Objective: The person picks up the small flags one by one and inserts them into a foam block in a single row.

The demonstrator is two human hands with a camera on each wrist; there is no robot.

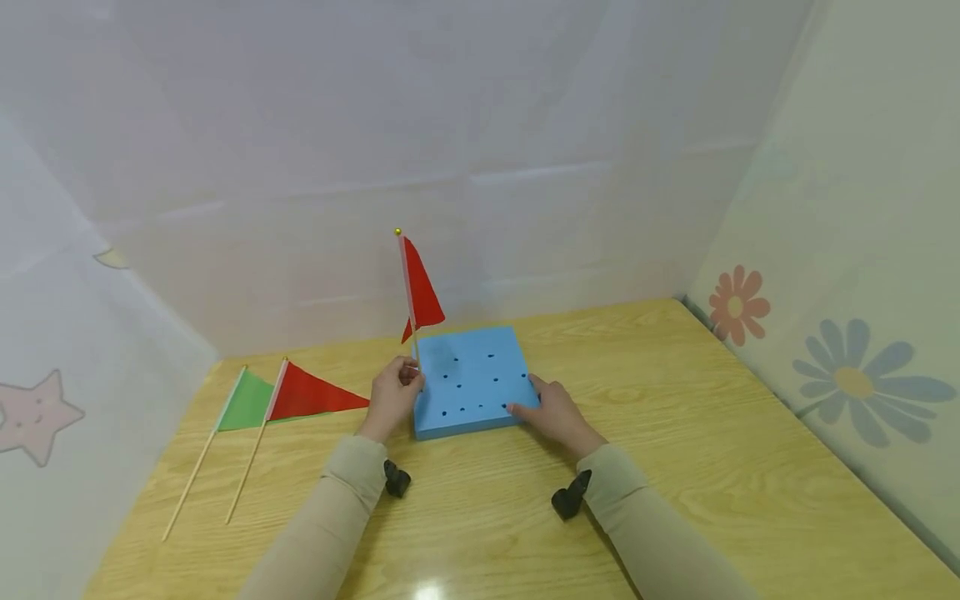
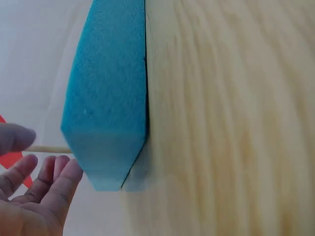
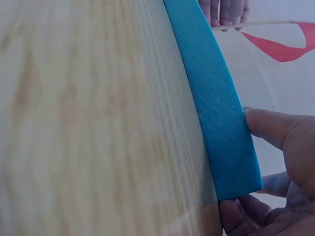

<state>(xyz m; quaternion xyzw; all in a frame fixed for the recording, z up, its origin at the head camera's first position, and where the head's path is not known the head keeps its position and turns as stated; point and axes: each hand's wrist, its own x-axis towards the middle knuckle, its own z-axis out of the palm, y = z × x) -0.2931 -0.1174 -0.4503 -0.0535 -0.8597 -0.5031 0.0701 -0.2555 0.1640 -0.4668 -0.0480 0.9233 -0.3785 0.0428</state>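
A blue foam board (image 1: 472, 367) with several small holes lies on the table. Near its left edge a red triangular flag (image 1: 423, 292) stands almost upright, its wooden stick topped by a gold ball. My left hand (image 1: 393, 396) holds the lower stick loosely between thumb and fingers; the stick's foot meets the board's top face in the left wrist view, where the thumb (image 2: 15, 137) lies close along the stick. At the board's right front my right hand (image 1: 558, 412) grips the edge, thumb on top and fingers against the side, as the right wrist view shows.
Left of the board lie a green flag (image 1: 243, 404) and another red flag (image 1: 307, 396), the red partly over the green, the red tip close to my left hand. The wooden table (image 1: 675, 433) meets pale sheet walls behind and at both sides.
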